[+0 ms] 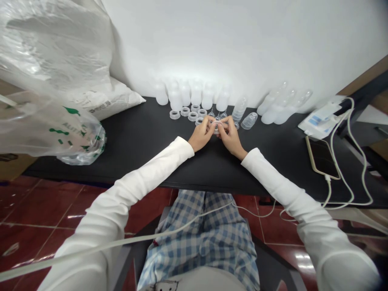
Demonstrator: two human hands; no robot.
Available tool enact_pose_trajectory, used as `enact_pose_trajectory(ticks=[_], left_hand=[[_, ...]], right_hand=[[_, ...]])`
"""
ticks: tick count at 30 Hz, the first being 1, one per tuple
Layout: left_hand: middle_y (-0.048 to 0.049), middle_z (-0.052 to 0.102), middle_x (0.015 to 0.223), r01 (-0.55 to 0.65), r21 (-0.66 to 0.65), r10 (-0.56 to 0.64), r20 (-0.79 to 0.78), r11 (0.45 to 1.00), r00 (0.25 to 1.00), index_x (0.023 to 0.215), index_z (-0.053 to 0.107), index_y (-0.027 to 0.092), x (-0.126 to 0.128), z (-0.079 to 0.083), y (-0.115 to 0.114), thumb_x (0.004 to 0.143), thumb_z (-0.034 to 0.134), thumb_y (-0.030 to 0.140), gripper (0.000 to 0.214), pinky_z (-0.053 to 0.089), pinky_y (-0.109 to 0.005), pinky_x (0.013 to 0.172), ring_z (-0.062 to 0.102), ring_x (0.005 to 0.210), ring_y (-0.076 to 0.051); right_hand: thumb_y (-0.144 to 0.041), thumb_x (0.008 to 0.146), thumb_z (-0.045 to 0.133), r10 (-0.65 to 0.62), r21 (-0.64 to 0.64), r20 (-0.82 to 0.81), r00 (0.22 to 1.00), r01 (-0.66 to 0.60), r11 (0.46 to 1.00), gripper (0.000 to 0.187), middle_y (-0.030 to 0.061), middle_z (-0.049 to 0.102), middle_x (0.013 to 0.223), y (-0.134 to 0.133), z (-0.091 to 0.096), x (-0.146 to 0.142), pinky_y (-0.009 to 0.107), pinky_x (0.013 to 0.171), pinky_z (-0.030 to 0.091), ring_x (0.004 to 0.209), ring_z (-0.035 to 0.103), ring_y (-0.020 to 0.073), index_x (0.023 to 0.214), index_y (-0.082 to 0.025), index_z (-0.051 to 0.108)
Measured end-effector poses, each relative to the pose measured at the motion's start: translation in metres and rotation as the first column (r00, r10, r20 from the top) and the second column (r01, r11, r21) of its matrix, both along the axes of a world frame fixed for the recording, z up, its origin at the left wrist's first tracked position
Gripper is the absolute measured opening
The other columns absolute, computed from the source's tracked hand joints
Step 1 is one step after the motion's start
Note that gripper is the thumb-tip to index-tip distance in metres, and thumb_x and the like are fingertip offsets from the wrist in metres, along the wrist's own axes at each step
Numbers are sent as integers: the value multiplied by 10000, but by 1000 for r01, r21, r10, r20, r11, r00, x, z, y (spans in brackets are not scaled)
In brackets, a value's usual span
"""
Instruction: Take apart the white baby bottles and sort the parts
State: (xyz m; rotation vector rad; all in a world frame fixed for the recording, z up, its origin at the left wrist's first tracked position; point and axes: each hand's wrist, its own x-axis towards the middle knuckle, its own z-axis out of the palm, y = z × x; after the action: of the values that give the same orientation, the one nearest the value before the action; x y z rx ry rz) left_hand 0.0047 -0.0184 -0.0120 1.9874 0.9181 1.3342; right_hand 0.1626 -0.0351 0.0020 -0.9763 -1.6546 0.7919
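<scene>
One clear ring point(216, 129), pinched from both sides

I see my left hand point(202, 134) and right hand point(231, 136), fingers point(226, 120) clamped on it, over the bench point(151, 135), bottles point(196, 95) standing behind.

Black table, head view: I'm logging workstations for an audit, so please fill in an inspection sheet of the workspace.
Surface: black table, dark, bare along the near edge.
Job's things: row of white bottles by the wall; rings in front; clear caps to their right.
Clutter: phone at right; printed plastic bag at left.
Hands: left hand and right hand together hold a small ring-shaped piece.
Cables: white cable plugged into the phone; pale cord crossing the lap.
Surroundings: white wall behind, red tiled floor below.
</scene>
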Motion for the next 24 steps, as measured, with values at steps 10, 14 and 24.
enact_pose_trajectory(ticks=[10,14,24], left_hand=[[34,588,661,-5,-9,5,-11,1000,1000,899,490,228,-2,8,-3,994,536,576,364,494,-263,619,572,583,-118],[37,606,637,5,-20,-5,0,1000,1000,866,471,232,-1,9,-3,999,528,574,372,503,-256,603,599,570,-119],[8,658,726,22,-73,-22,-1,997,1000,989,483,229,-1,2,-1,1016,489,590,362,540,-265,631,661,621,-133]], right_hand=[[-779,915,523,-26,39,74,997,23,999,498,-13,607,648,0,-1,3,378,545,490,533,558,182,917,-286,457],[-778,909,539,-13,22,61,998,12,1000,496,-28,571,622,0,-2,3,365,534,486,517,538,173,926,-286,477],[-749,915,558,32,-25,3,999,-32,999,489,-32,621,712,7,-9,4,339,608,539,607,596,155,961,-273,454]])
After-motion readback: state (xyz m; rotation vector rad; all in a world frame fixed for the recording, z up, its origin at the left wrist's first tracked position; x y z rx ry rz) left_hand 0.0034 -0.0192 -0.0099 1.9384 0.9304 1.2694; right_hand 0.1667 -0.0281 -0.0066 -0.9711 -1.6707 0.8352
